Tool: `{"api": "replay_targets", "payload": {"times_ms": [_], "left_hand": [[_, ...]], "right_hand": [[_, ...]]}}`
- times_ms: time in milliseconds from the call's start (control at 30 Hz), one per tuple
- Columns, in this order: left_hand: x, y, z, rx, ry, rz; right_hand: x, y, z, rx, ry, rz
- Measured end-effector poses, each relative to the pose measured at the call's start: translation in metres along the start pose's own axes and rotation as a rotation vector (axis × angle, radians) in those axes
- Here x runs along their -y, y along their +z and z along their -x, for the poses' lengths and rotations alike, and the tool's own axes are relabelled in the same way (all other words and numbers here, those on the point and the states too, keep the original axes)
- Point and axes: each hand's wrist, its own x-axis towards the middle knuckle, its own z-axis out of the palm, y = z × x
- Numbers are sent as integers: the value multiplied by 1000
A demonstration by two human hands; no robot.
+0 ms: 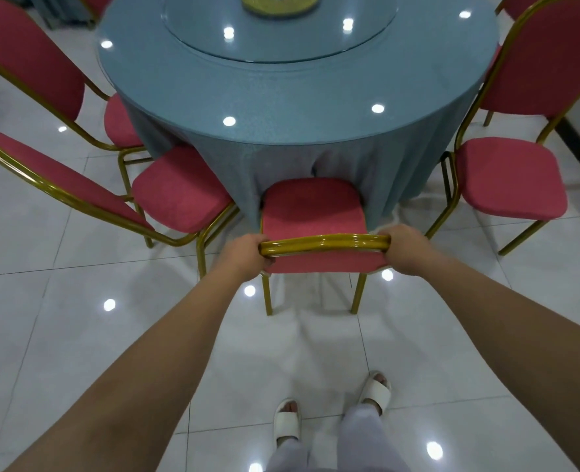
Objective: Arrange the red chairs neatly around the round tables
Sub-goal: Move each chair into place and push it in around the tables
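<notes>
A red chair [312,209] with a gold frame stands right in front of me, its seat front touching the cloth of the round blue table [295,97]. My left hand [247,252] grips the left end of the chair's gold top rail. My right hand [406,248] grips the right end. Both arms are stretched forward. A second red chair [179,187] stands to the left at an angle, and a third red chair [510,175] stands to the right, set back from the table.
Another red chair [33,59] sits at the far left by the table. A glass turntable [281,32] with a yellow mat lies on the table. The floor is glossy white tile [77,335]. My feet in white slippers [287,422] stand behind the chair.
</notes>
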Motion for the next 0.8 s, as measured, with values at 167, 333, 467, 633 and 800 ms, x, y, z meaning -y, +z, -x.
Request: {"api": "replay_targets", "payload": {"times_ms": [167, 333, 467, 633, 800], "left_hand": [[-8, 11, 6, 38, -7, 61], [-10, 10, 7, 65, -1, 181], [-18, 12, 12, 27, -35, 173], [-59, 22, 33, -58, 15, -148], [-163, 61, 41, -160, 311, -196]], "right_hand": [[-14, 0, 1, -16, 40, -11], [-14, 3, 0, -51, 27, 26], [-20, 0, 2, 7, 2, -17], [-58, -6, 33, 31, -90, -99], [-139, -20, 79, -67, -23, -394]]}}
